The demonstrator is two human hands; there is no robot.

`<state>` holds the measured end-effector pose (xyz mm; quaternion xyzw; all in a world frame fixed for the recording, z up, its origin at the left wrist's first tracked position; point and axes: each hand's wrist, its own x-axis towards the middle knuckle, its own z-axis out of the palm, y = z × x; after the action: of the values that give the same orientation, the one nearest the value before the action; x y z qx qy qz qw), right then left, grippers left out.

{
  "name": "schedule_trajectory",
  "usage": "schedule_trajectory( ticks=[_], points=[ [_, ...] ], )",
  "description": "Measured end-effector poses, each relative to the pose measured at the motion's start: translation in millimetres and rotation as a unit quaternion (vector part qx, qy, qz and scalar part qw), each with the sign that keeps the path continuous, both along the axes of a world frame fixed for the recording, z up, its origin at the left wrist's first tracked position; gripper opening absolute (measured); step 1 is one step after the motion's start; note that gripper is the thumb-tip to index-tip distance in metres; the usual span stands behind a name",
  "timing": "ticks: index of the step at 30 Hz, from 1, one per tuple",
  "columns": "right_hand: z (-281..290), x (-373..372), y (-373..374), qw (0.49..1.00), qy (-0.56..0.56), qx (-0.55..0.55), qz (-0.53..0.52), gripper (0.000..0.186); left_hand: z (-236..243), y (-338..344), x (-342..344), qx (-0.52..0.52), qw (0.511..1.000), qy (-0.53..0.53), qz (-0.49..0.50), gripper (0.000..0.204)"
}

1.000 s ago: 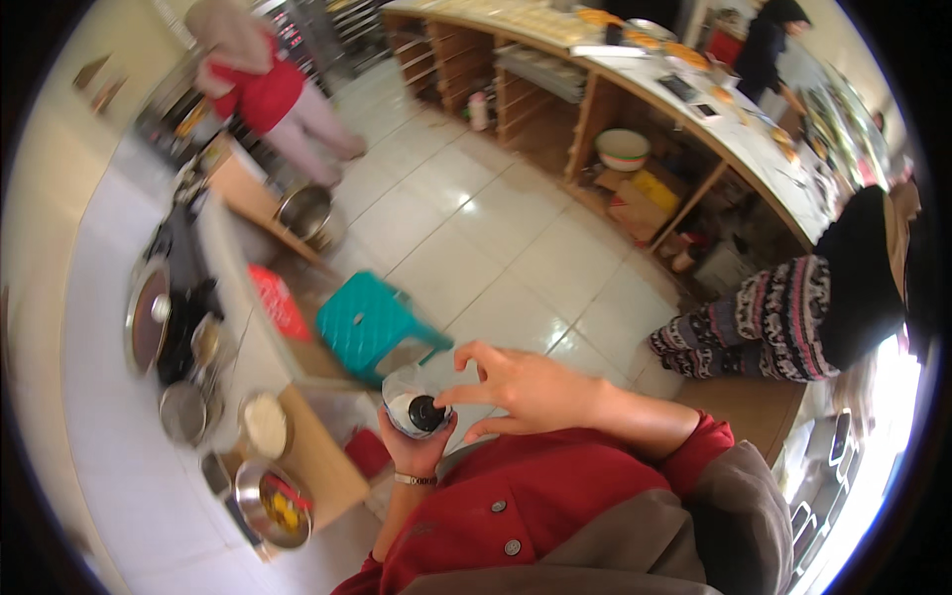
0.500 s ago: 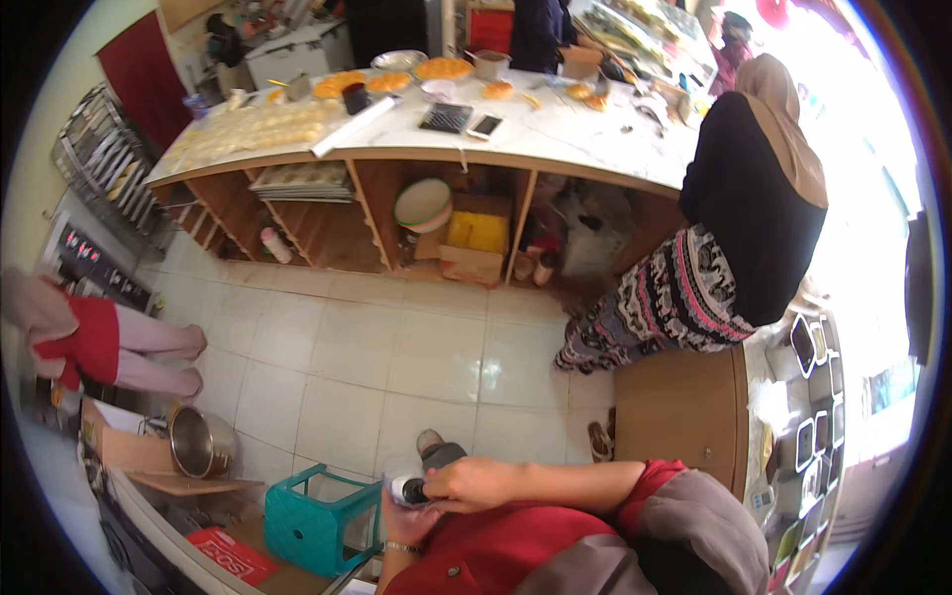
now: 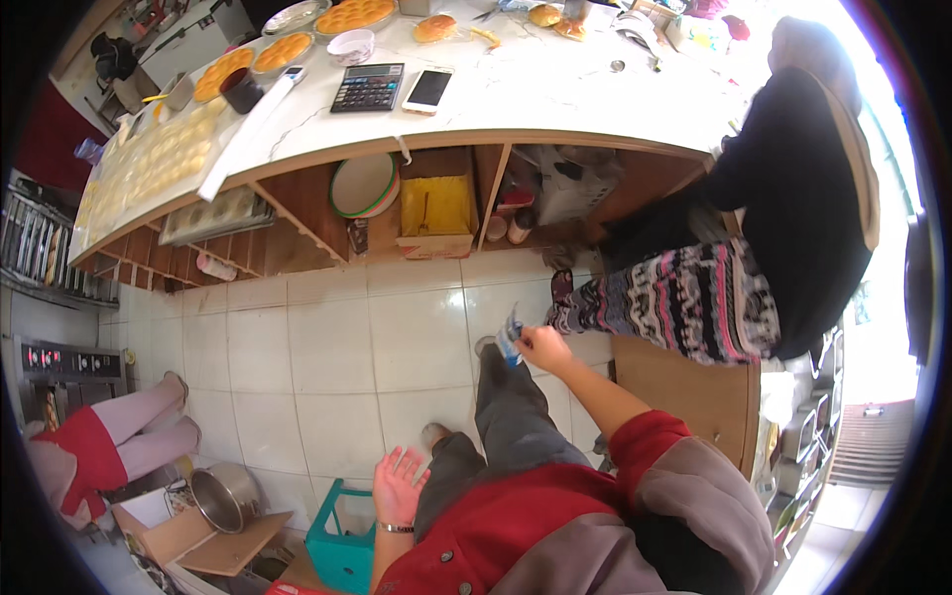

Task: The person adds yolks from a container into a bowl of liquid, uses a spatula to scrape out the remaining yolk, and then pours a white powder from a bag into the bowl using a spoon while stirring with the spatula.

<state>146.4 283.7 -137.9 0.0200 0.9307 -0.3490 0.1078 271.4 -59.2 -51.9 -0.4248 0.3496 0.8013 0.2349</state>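
R hand (image 3: 543, 347), mid-frame, pinched a small blue-white packet (image 3: 511, 339) over the white tile floor (image 3: 327, 347), near a co-worker's patterned trousers (image 3: 674, 297). L hand (image 3: 399, 483), lower centre, hung open w/ nothing in it, above a teal crate (image 3: 342, 555).

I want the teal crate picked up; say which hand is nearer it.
Left. The left hand hangs open just above the teal crate; the right hand is stretched far forward, holding a small packet.
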Motion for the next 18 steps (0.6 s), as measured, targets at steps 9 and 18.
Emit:
schedule_trajectory(
  ticks=[9,18],
  points=[
    [-164.0,-133.1,174.2,0.988,0.006,0.109,-0.112,0.021,-47.6,98.3,-53.0,-0.02,0.987,-0.13,0.094,0.039],
    [-236.3,-241.2,279.7,0.976,-0.09,0.18,-0.08,0.017,-72.2,152.1,-82.6,-0.033,0.98,-0.18,0.08,0.039]
  ],
)
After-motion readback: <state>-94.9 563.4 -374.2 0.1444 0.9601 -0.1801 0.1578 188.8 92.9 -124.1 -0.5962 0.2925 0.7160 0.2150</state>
